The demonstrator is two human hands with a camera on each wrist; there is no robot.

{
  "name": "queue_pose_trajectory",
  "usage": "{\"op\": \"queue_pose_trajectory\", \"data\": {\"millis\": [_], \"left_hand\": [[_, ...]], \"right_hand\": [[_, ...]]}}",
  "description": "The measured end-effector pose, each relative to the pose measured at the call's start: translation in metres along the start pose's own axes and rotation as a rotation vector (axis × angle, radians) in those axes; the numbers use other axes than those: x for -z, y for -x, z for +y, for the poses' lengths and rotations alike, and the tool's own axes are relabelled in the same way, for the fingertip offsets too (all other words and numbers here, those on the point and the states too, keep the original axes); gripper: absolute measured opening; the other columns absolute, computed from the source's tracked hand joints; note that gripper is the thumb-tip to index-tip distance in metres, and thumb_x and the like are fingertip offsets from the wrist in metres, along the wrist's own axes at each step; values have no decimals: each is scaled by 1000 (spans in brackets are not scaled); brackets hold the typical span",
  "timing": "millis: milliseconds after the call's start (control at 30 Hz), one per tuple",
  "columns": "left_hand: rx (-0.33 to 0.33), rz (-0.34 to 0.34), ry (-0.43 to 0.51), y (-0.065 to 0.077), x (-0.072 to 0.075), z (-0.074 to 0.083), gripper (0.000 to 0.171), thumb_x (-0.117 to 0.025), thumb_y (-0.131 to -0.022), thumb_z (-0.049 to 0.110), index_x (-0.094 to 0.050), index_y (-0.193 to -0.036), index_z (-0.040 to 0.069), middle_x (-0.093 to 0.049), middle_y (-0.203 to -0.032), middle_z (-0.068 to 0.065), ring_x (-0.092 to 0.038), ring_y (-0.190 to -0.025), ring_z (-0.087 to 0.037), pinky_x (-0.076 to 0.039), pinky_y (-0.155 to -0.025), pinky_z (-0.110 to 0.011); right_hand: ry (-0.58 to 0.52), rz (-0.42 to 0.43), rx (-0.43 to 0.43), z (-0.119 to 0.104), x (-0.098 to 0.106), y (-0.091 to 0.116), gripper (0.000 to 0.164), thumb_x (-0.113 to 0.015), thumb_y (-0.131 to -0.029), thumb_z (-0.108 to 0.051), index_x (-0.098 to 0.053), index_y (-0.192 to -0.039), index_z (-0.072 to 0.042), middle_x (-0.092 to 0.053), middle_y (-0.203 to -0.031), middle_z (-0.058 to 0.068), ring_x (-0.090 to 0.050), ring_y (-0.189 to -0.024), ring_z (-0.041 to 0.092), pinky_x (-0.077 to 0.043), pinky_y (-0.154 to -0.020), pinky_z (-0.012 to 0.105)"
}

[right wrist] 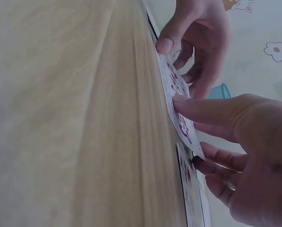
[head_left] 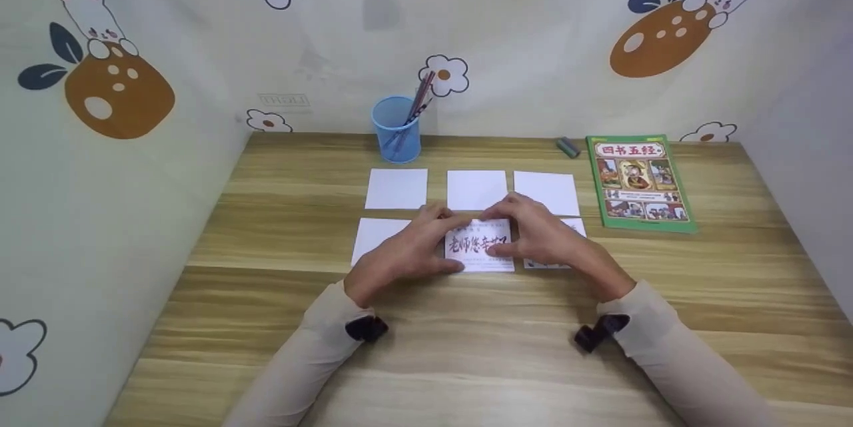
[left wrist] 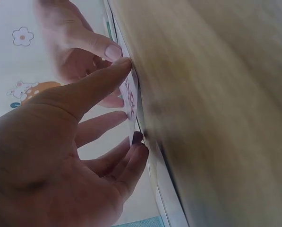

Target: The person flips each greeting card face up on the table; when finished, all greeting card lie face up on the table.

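A small white card (head_left: 478, 263) printed with dark reddish Chinese characters lies face up between my two hands. My left hand (head_left: 414, 247) grips its left side, thumb on the near corner and fingers along the far edge. From the other side my right hand (head_left: 543, 232) pinches the card, thumb on the printed face and fingers at the far edge. In the right wrist view, the card (right wrist: 177, 101) looks slightly tilted off the table. Another printed card (head_left: 543, 265) sits under my right hand, partly hidden. A blank white card (head_left: 374, 235) is partly covered by my left hand.
Three blank cards line the row behind: left (head_left: 397, 188), middle (head_left: 474, 188) and right (head_left: 548, 193). Farther back stand a blue mesh cup (head_left: 398, 140) of pencils and a small dark green object (head_left: 568, 147). A green-bordered book (head_left: 641, 184) lies at right.
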State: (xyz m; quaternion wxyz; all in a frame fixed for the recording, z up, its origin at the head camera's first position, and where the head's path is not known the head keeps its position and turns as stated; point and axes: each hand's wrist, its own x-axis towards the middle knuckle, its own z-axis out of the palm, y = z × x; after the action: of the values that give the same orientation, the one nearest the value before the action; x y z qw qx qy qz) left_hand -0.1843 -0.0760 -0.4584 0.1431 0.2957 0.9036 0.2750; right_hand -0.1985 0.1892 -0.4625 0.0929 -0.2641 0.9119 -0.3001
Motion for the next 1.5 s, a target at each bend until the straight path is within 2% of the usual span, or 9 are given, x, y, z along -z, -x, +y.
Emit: {"op": "queue_pose_trajectory", "data": {"millis": [200,333,467,600,767,933,1067,1233,1500], "left_hand": [[12,-50,-88,0,1,1,67,-80,-100,35,-55,-159,16,-47,-163,-14,-40,-153,-33,-32,-133,-51],[7,-56,-121,1,1,2,64,-77,-102,35,-56,-159,17,-46,-165,-15,-37,-157,-35,-24,-136,-56],[-7,-45,-111,2,1,0,60,-75,-103,34,-57,-159,18,-47,-164,-15,-38,-156,-35,-34,-132,-54],[-58,-22,-102,4,7,-4,56,-73,-104,29,-59,-156,13,-51,-161,-16,-41,-154,-34,-31,-133,-53],[-100,55,-91,12,22,-16,46,-69,-104,10,-64,-150,9,-60,-153,-17,-51,-145,-35,-38,-128,-51],[-95,91,-65,28,34,-35,40,-60,-105,-1,-69,-143,7,-67,-143,-17,-56,-138,-37,-45,-122,-54],[-46,48,-34,44,40,-50,44,-71,-102,9,-67,-145,9,-64,-146,-18,-54,-140,-37,-44,-123,-56],[69,3,9,56,48,-57,70,-94,-86,24,-65,-149,14,-56,-152,-16,-50,-143,-35,-43,-124,-55],[73,-2,-46,55,50,-59,83,-100,-78,24,-63,-152,17,-59,-136,-16,-53,-124,-30,-51,-108,-49]], "right_hand": [[44,-7,-29,0,1,-1,48,-92,-88,-28,-77,-132,-15,-71,-125,6,-62,-116,27,-47,-105,51],[44,-13,-31,0,2,-1,44,-91,-89,-28,-78,-130,-16,-70,-124,5,-62,-116,27,-45,-104,51],[40,-19,-29,2,3,-2,44,-90,-90,-27,-79,-130,-16,-69,-120,6,-61,-111,26,-48,-98,47],[37,-15,-14,3,3,-2,46,-89,-91,-30,-77,-133,-17,-69,-123,6,-61,-114,26,-47,-100,48],[-52,92,56,0,2,-5,49,-84,-96,-33,-71,-141,-16,-70,-130,8,-62,-124,31,-44,-110,53],[-131,163,138,-11,-5,-13,41,-80,-100,-27,-72,-137,-10,-73,-127,14,-66,-120,35,-54,-107,54],[-124,115,154,-28,-18,-21,41,-79,-101,-28,-72,-137,-11,-73,-129,11,-66,-124,31,-53,-112,52],[-40,21,165,-50,-36,-33,51,-80,-99,-34,-69,-142,-11,-70,-136,11,-62,-129,30,-48,-114,53],[-19,7,179,-64,-51,-46,58,-81,-97,-31,-64,-149,-14,-67,-145,10,-59,-136,31,-47,-118,51]]}}
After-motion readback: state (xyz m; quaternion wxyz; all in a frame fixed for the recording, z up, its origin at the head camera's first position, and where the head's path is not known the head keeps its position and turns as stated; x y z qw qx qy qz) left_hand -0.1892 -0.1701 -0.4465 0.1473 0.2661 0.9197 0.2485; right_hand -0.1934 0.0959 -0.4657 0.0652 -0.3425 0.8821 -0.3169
